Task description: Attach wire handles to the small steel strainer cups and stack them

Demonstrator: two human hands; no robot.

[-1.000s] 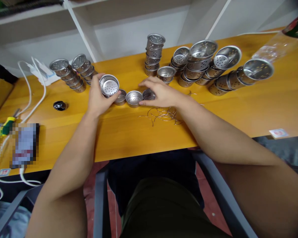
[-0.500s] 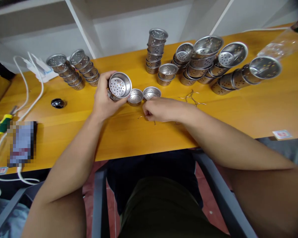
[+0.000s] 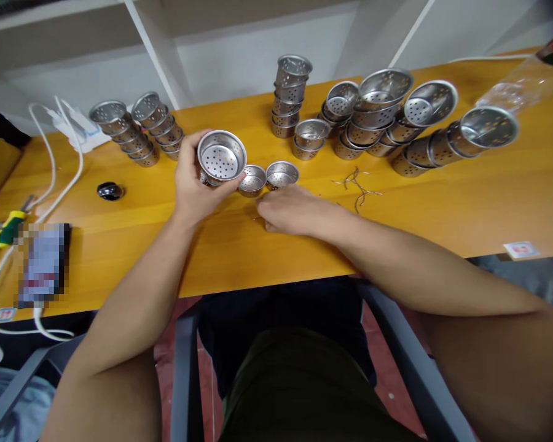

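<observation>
Wrapped around a perforated metal cup (image 3: 221, 158), my left hand (image 3: 191, 187) keeps it tilted with its open top facing me. Just below it, part of another metal piece shows, mostly hidden. My right hand (image 3: 286, 210) is low over the table with curled fingers; a bit of thin wire shows by the fingertips, but what they hold is hidden. Two small perforated cups, a left one (image 3: 252, 180) and a right one (image 3: 282, 174), stand just beyond the right hand. Several bent thin wires (image 3: 358, 190) lie to its right.
Stacks of perforated cups stand at the back left (image 3: 124, 135), back centre (image 3: 291, 98) and right (image 3: 461, 138). A clear plastic bottle (image 3: 511, 86) lies at the far right. A black shiny object (image 3: 110, 191), a screwdriver (image 3: 11, 227), a blurred-out device (image 3: 43, 264) and white cables (image 3: 76, 175) are on the left.
My left hand has tipped the cup a little more toward me, showing more of its inside. The right hand has shifted slightly left and nearer to me, uncovering more wire on the table.
</observation>
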